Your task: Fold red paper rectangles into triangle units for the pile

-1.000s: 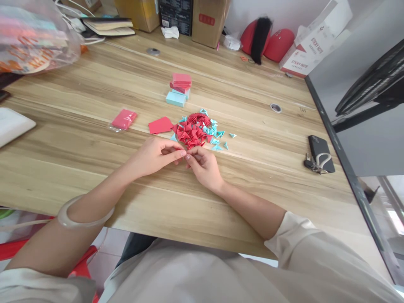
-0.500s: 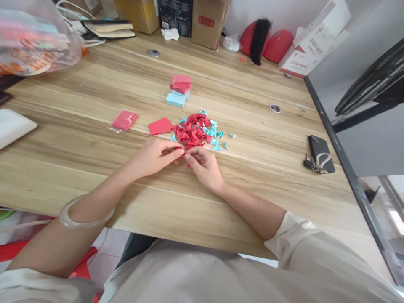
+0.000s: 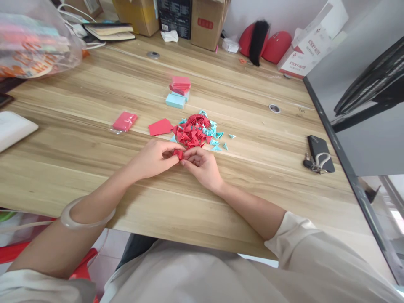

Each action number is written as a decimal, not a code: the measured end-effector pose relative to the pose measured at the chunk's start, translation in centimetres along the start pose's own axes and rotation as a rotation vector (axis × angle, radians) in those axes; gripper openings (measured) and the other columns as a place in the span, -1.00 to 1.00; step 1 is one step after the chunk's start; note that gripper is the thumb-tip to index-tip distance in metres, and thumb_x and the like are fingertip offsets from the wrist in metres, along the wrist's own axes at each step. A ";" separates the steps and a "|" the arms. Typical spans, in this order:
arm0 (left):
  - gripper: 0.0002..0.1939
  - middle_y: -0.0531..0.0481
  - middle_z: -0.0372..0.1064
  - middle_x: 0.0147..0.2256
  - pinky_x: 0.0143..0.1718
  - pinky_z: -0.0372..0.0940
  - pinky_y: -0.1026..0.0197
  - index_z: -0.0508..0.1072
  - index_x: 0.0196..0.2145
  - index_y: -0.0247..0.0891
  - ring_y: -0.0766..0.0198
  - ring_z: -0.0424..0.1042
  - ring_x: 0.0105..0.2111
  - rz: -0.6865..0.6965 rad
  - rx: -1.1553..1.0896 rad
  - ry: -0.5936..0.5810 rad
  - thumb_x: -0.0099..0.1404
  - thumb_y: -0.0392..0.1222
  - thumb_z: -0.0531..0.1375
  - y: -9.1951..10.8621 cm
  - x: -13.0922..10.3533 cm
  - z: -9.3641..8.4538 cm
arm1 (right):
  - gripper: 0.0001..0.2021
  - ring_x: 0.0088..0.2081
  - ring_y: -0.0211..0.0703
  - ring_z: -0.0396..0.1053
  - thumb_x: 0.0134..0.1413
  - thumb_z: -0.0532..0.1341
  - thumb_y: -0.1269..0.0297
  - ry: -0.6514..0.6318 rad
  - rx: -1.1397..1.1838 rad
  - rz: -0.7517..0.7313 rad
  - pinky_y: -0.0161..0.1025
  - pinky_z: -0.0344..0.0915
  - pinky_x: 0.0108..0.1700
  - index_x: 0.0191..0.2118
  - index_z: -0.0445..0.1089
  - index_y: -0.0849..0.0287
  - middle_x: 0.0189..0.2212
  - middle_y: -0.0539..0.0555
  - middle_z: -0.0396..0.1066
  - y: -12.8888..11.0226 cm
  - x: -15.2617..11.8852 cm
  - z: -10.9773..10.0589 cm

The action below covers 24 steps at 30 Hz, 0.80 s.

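A small folded red paper piece is pinched between my left hand and my right hand, close to the front of the paper pile. Just beyond my fingers lies a heap of folded red pieces, with folded light-blue pieces around its right side. A curved, ribbed red assembly rests at the back of the heap. Flat red sheets lie to its left, and farther left is a red packet in clear wrap.
Behind the heap sit stacked red packets and light-blue packets. A black phone with keys lies at the right. Boxes stand along the back, and a plastic bag is at the upper left.
The red piece between my fingers has turned and shows more of its surface. My fingertips have shifted slightly left and parted a little around it.
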State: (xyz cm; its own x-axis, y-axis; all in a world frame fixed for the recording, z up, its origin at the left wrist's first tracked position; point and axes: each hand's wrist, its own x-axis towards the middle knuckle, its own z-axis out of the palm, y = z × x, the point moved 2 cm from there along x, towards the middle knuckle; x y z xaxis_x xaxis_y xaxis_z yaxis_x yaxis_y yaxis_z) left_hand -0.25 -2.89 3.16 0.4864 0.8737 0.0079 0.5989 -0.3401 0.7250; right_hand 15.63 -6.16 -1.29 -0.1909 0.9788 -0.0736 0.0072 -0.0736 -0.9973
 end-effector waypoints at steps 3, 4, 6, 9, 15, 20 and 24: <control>-0.72 0.02 0.52 -0.40 -0.44 0.23 0.40 0.58 -0.25 -0.26 0.39 0.38 -0.47 0.006 -0.006 -0.001 0.16 -0.13 0.15 -0.3 0.1 0.1 | -0.78 -0.45 -0.44 0.33 -0.10 0.28 0.25 -0.002 -0.010 0.003 -0.43 0.25 -0.40 -0.31 0.32 0.21 -0.43 -0.01 0.41 0.3 0.1 -0.1; -0.73 0.01 0.53 -0.37 -0.41 0.26 0.39 0.58 -0.25 -0.26 0.37 0.41 -0.44 0.005 -0.021 -0.002 0.16 -0.13 0.16 -0.5 0.1 0.2 | -0.79 -0.46 -0.44 0.32 -0.09 0.27 0.25 -0.002 -0.012 0.003 -0.43 0.24 -0.40 -0.31 0.32 0.21 -0.45 -0.02 0.40 0.3 0.1 -0.1; -0.74 -0.01 0.54 -0.33 -0.37 0.30 0.38 0.57 -0.26 -0.27 0.35 0.44 -0.40 0.002 -0.050 0.003 0.15 -0.13 0.18 -0.7 0.1 0.2 | -0.80 -0.46 -0.44 0.32 -0.10 0.25 0.28 -0.006 -0.002 -0.007 -0.43 0.24 -0.40 -0.30 0.33 0.22 -0.46 -0.03 0.39 0.4 0.2 -0.1; -0.76 -0.02 0.53 -0.37 -0.38 0.31 0.37 0.57 -0.30 -0.28 0.33 0.44 -0.41 -0.015 -0.071 0.021 0.13 -0.11 0.21 -0.9 0.1 0.3 | -0.72 -0.39 -0.42 0.37 -0.12 0.24 0.32 -0.015 0.030 -0.067 -0.43 0.27 -0.36 -0.19 0.33 0.20 -0.37 -0.01 0.41 0.4 0.1 -0.1; -0.81 0.00 0.51 -0.38 -0.38 0.29 0.37 0.52 -0.38 -0.29 0.36 0.43 -0.42 -0.041 -0.142 0.050 0.10 -0.12 0.23 -0.8 0.3 0.1 | -0.75 -0.40 -0.43 0.34 -0.06 0.21 0.35 -0.040 -0.053 -0.108 -0.42 0.29 -0.32 -0.19 0.42 0.19 -0.37 0.01 0.44 0.8 0.1 0.0; -0.81 0.02 0.45 -0.44 -0.42 0.25 0.40 0.47 -0.43 -0.31 0.40 0.39 -0.44 -0.055 -0.196 0.036 0.11 -0.10 0.22 -0.9 0.3 0.1 | -0.86 -0.43 -0.43 0.32 -0.05 0.24 0.28 -0.032 -0.062 -0.104 -0.42 0.27 -0.35 -0.33 0.41 0.22 -0.39 0.02 0.43 1.0 0.1 0.0; -0.80 0.00 0.45 -0.39 -0.41 0.25 0.41 0.47 -0.40 -0.32 0.39 0.40 -0.41 -0.037 -0.183 0.035 0.13 -0.10 0.21 -1.1 0.3 0.1 | -0.84 -0.42 -0.43 0.31 -0.05 0.25 0.26 -0.044 -0.089 -0.095 -0.42 0.27 -0.35 -0.31 0.40 0.21 -0.37 0.02 0.43 0.9 0.1 0.0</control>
State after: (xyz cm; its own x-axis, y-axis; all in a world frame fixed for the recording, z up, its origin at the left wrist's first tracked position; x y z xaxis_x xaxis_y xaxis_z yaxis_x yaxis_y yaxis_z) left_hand -0.71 -2.30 2.34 0.4416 0.8972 0.0009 0.4886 -0.2413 0.8385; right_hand 15.62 -6.16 -2.16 -0.2377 0.9712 0.0192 0.0738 0.0378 -0.9966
